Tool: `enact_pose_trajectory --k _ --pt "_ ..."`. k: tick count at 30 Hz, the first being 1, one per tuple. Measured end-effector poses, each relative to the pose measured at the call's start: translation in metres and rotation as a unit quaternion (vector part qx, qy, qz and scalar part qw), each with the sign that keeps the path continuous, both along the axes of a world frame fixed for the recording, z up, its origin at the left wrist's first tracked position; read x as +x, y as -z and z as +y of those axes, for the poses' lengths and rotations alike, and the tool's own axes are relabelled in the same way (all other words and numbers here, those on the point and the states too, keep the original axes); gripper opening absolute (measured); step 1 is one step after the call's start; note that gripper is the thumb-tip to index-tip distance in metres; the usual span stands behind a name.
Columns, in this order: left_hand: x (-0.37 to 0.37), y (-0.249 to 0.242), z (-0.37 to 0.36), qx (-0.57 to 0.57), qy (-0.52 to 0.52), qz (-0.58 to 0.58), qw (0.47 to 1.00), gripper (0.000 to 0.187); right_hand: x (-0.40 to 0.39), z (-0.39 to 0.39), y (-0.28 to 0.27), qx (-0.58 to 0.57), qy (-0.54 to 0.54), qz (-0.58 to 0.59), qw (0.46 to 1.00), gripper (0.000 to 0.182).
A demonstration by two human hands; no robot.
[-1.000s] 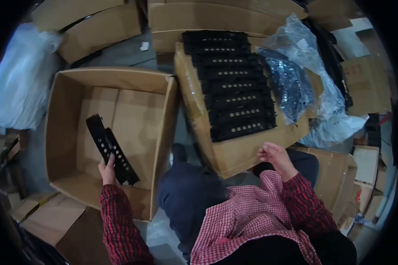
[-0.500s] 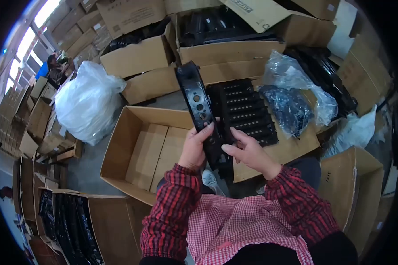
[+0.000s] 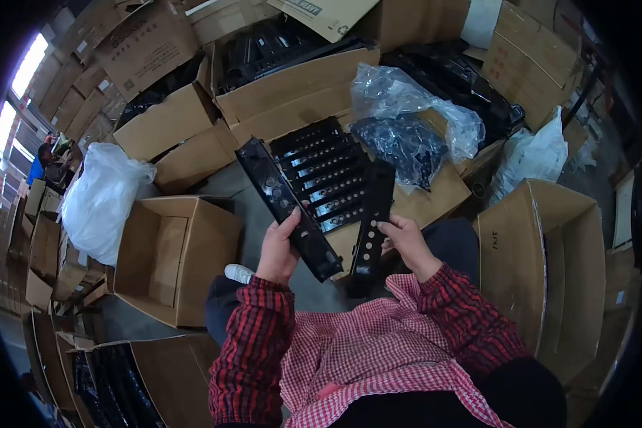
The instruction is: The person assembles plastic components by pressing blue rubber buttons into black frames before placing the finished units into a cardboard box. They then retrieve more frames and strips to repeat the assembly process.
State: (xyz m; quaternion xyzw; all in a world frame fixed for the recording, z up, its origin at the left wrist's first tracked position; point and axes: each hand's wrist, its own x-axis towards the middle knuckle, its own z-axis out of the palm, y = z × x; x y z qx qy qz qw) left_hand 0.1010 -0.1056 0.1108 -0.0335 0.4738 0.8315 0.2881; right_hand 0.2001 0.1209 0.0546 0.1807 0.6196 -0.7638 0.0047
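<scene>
My left hand (image 3: 278, 251) is closed around the lower half of a long black plastic channel-like part (image 3: 269, 184), which tilts away to the upper left and has round holes in it. My right hand (image 3: 409, 244) pinches a narrower black plastic strip (image 3: 379, 191) with a row of round holes, thumb on its face. The strip stands nearly upright, its lower end close to the channel part's lower end. Just beyond both pieces, several similar black strips (image 3: 322, 162) lie side by side in a row on cardboard (image 3: 435, 205).
Clear plastic bags (image 3: 399, 139) lie right of the row. Open boxes of black parts (image 3: 299, 85) stand behind. An open carton (image 3: 214, 239) sits at left, another (image 3: 513, 250) at right. A white plastic bundle (image 3: 96, 203) is far left. Another person (image 3: 53, 162) appears in the background.
The view has swung, shifting most surroundings leftward. The two black pieces, close together before, now spread apart in a V. The strip in my right hand has tilted, its top now leaning right.
</scene>
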Motion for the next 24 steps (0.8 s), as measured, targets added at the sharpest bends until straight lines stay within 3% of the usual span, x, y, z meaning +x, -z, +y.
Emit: enact_pose_trajectory --k 2,4,7,9,11,13,14,16,17,19,21,23,24 --pt "-0.009 0.025 -0.011 -0.052 -0.008 0.026 0.998 0.024 0.001 0.003 0.033 -0.093 0.109 -0.045 0.989 0.017" --pt "-0.015 0.042 -0.024 -0.105 0.013 0.038 0.994 0.028 -0.002 0.007 0.089 -0.101 0.142 -0.089 0.981 0.014" --pt "-0.021 0.077 -0.032 -0.297 0.049 0.153 0.941 0.034 -0.02 0.0 0.141 -0.137 0.203 -0.15 0.958 0.014" --pt "-0.024 0.092 -0.031 -0.312 0.077 0.142 0.936 0.038 -0.038 -0.005 0.192 -0.157 0.267 -0.122 0.943 0.016" --pt "-0.029 0.109 -0.029 -0.328 0.105 0.135 0.929 0.043 -0.05 -0.008 0.175 -0.131 0.204 -0.148 0.959 0.02" --pt "-0.033 0.133 -0.025 -0.241 0.148 0.156 0.946 0.051 -0.06 -0.007 0.163 -0.122 0.11 -0.253 0.953 0.022" --pt "-0.033 0.141 -0.023 -0.239 0.15 0.149 0.948 0.051 -0.06 -0.001 0.17 -0.13 0.085 -0.253 0.955 0.029" --pt "-0.032 0.15 -0.018 -0.332 0.24 0.235 0.882 0.054 -0.05 0.017 0.166 -0.096 0.069 -0.26 0.958 0.029" --pt "-0.032 0.154 -0.014 -0.332 0.24 0.231 0.883 0.054 -0.047 0.026 0.161 -0.066 0.05 -0.256 0.963 0.03" --pt "-0.027 0.155 -0.001 -0.38 0.334 0.344 0.791 0.051 -0.037 0.04 0.128 -0.023 0.042 -0.28 0.959 0.033" --pt "-0.023 0.152 0.017 -0.369 0.392 0.291 0.791 0.052 -0.03 0.048 0.099 -0.07 0.119 -0.243 0.96 0.036" --pt "-0.018 0.178 0.031 -0.338 0.363 0.352 0.794 0.052 -0.025 0.052 0.097 -0.097 0.125 -0.215 0.964 0.034" --pt "-0.017 0.182 0.039 -0.337 0.363 0.353 0.793 0.052 -0.02 0.054 0.108 -0.02 0.079 -0.186 0.979 0.033"
